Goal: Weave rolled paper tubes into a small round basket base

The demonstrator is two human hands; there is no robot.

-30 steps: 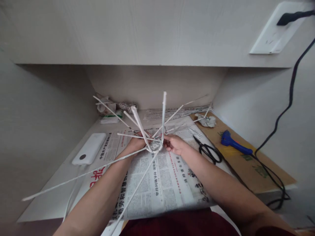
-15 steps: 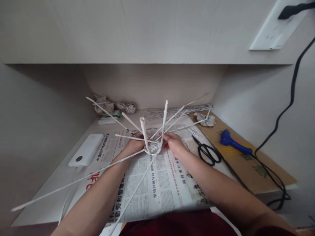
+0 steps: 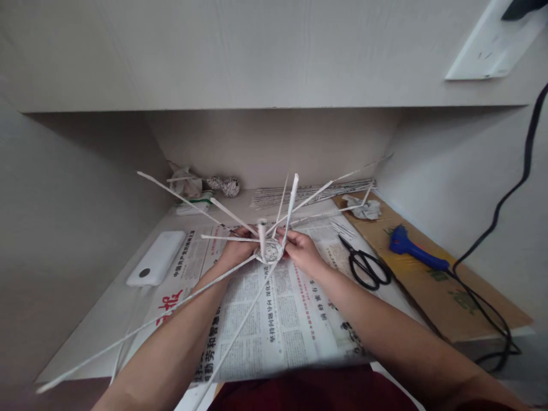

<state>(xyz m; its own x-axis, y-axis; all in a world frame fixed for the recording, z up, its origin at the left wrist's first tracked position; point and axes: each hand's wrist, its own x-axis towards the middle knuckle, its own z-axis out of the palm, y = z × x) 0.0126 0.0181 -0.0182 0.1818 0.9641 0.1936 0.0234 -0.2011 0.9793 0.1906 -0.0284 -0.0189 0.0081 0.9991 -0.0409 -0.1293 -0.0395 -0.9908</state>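
Note:
Between my two hands is a small round weave of rolled paper sticks, its spokes fanning out in all directions. Two long paper strands run from it toward me, one to the lower left, one to the lower middle. My left hand is closed on the left far side of the weave, its fingertips partly hidden behind the sticks. On the right, my right hand pinches at the weave's rim, thumb and fingers together near an upright stick. Newspaper lies beneath.
Black-handled scissors lie right of my right hand. A blue glue gun with a black cord rests on cardboard. At left is a white power bank. Spare paper sticks lie at the back; a shelf panel overhangs.
The weave has turned and tilted slightly in my hands. One thin spoke at the back now stands steeper, and the front spoke looks shorter. The camera view has shifted a little.

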